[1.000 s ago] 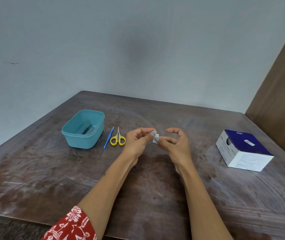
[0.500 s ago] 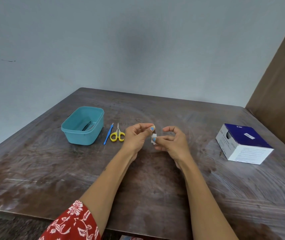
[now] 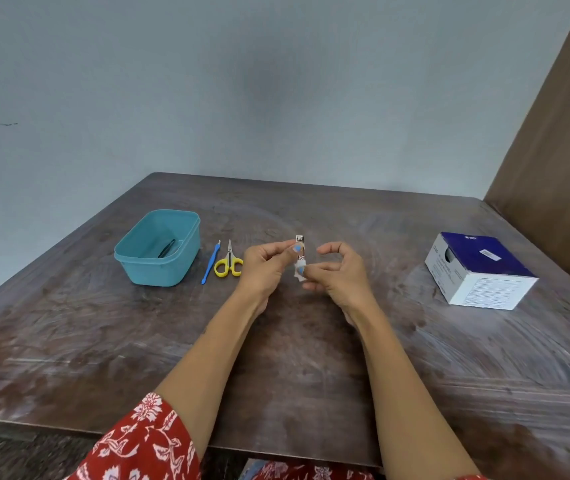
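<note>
Worn dark wood is spreading out under a pale grey wall (image 3: 242,81) — the table (image 3: 311,375) is carrying everything. Above its middle, the left hand (image 3: 264,268) is pinching a nail clipper (image 3: 300,242) upright between thumb and fingertips, while the right hand (image 3: 340,275) is pinching a white pad (image 3: 300,273) against the clipper's lower end. A teal tub (image 3: 159,271), a blue stick (image 3: 211,265) and yellow scissors (image 3: 229,265) are lying to the left — a box (image 3: 481,268) is sitting well apart on the right.

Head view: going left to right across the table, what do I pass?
Teal tub → blue-handled tool → yellow scissors → left hand → nail clipper, with a white pad at its lower end → right hand → blue-and-white box.
</note>
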